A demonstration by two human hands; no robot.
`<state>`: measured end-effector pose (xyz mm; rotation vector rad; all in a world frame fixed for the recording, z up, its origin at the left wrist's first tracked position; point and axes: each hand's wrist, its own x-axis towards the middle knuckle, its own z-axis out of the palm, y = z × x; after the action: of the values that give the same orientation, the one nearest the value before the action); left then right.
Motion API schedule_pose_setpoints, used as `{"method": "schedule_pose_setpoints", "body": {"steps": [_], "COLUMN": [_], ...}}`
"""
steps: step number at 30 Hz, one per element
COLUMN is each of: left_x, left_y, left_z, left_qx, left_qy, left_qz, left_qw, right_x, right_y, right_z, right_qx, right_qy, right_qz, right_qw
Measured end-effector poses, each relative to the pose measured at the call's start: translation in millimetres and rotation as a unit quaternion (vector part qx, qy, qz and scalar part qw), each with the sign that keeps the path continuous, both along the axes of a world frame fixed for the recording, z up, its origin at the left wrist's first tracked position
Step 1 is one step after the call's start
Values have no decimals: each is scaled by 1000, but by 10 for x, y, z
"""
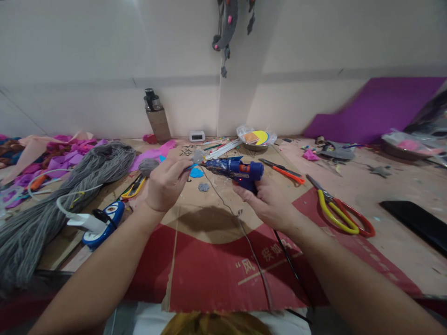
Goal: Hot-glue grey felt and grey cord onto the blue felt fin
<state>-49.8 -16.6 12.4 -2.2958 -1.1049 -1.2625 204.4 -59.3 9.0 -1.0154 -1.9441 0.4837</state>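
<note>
My right hand is wrapped around the handle of a blue hot glue gun, whose nozzle points left. Between the pinched fingers of my left hand is a small pale grey piece, right by the nozzle; what it is exactly I cannot make out. A thin grey cord runs from near the nozzle down over the cardboard to its front edge. Below the gun lie a grey flower-shaped felt cutout and a blue cutout.
Red-and-yellow scissors, an orange utility knife and a black phone lie to the right. On the left are grey yarn and a blue power strip. A bottle and a bowl stand behind.
</note>
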Motion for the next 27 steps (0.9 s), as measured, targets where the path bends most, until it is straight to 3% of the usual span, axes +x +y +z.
{"method": "schedule_pose_setpoints", "body": {"steps": [8,13,18,27], "left_x": [28,125,184,204], "left_y": [29,-37,-70,-81], "left_z": [-21,40,99,100], "left_qx": [32,-100,-231,-273], "left_qy": [-54,-143,-216,-242], "left_qz": [9,58,28,-5], "left_qw": [998,983,948,931], "right_x": [-4,-14,5,-3], "right_y": [-9,-19,-8,13], "right_z": [33,60,31,19], "right_qx": [19,25,21,34], "right_qy": [3,22,34,33], "right_qz": [0,0,-20,-3], "right_qw": [1000,999,999,999]}}
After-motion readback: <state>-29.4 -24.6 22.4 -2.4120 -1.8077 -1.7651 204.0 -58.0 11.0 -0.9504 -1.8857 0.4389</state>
